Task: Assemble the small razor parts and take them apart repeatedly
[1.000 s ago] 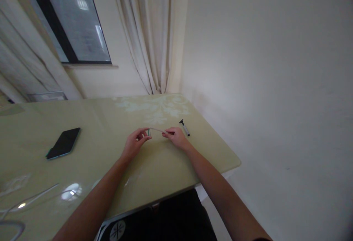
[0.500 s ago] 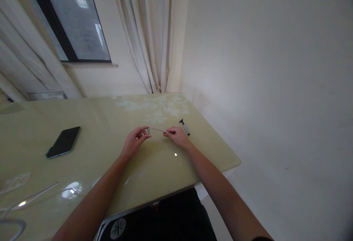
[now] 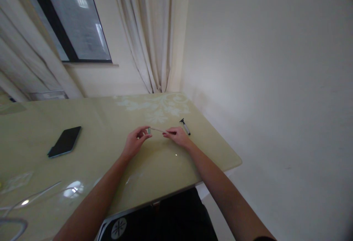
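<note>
Over the table, my left hand [image 3: 135, 140] pinches a small flat green-and-white piece [image 3: 149, 130] between thumb and fingertips; its kind is too small to make out. My right hand [image 3: 177, 136] is closed on one end of a thin pale stick [image 3: 158, 129]. The stick's other end reaches the upper edge of the green-and-white piece; whether they touch I cannot tell. Just beyond my right hand lies a razor [image 3: 185, 127] with a dark head and a grey handle.
A dark tablet-like slab [image 3: 65, 141] rests on the glossy table [image 3: 91, 123] at the left. Pale cable loops [image 3: 16, 220] lie at the near left. The wall [image 3: 248, 86] runs along the table's right side, and a curtain [image 3: 154, 31] hangs behind.
The view has shifted very slightly. Both hands keep nearly the same pose and hold.
</note>
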{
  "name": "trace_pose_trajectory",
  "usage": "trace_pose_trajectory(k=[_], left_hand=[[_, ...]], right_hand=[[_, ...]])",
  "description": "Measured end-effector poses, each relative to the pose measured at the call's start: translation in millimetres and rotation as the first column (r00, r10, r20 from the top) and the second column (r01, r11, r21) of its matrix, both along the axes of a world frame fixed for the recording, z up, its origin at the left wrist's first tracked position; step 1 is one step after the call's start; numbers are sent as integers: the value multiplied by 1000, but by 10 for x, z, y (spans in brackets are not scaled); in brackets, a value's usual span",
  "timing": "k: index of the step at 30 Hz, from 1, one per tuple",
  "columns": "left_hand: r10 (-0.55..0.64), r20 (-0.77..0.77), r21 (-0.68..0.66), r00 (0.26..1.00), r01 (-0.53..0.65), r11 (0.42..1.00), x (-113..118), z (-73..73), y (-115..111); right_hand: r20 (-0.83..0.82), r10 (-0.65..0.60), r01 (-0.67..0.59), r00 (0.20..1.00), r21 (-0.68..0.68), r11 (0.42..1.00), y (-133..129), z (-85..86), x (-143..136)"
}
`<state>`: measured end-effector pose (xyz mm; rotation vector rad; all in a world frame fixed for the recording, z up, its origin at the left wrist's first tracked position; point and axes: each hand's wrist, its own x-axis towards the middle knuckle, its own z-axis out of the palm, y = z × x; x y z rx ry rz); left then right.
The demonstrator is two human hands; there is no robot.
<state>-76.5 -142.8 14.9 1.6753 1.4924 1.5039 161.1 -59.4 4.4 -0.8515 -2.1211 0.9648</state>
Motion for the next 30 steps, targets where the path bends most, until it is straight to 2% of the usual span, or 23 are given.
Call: trace_pose_trajectory(k=[2, 4, 8, 10, 14, 16, 17, 20, 22, 24, 27, 28, 30], left_hand=[[-2, 3, -1, 1000, 2, 1000, -4, 3, 2], [5, 1, 1, 1000, -5, 1000, -9, 3, 2], [3, 1, -1, 1000, -3, 1000, -12, 0, 9], [6, 8, -3, 1000, -6, 1000, -12, -5, 15], [4, 15, -9, 1000, -3, 1000, -26, -18, 22], [7, 5, -6, 1000, -7, 1000, -34, -20, 21], [8, -3, -7, 1000, -8, 1000, -36, -19, 19], [1, -9, -18, 1000, -1, 1000, -34, -12, 17], [5, 3, -24, 1000, -5, 1000, -31, -8, 18], [9, 10, -29, 1000, -8, 1000, -32, -7, 21], [13, 10, -35, 1000, -13, 999, -42, -16, 24], [16, 8, -36, 1000, -16, 999, -47, -22, 25], [17, 4, -38, 1000, -17, 999, -54, -38, 29]], right_hand=[[-28, 82, -83, 996, -36, 996, -17, -1, -15], [-36, 99, -101, 994, -53, 993, -21, -18, -40], [9, -82, 82, 997, 49, 995, 15, -49, -32], [11, -103, 101, 995, 88, 991, 20, -42, -10], [-6, 33, -33, 999, 71, 997, -34, -8, -33], [26, 59, -62, 998, 89, 994, -53, -5, -64], [44, 28, -33, 999, 109, 994, -51, -9, -73], [82, -165, 148, 983, 182, 972, -8, -36, -54], [86, -213, 193, 973, 199, 961, 20, -51, -22], [61, -145, 132, 988, 177, 975, 22, -56, -11], [21, 24, -27, 999, 143, 989, -20, -47, -53], [24, 45, -47, 999, 143, 989, -33, -43, -71], [49, -21, 13, 999, 168, 986, -40, -36, -91]])
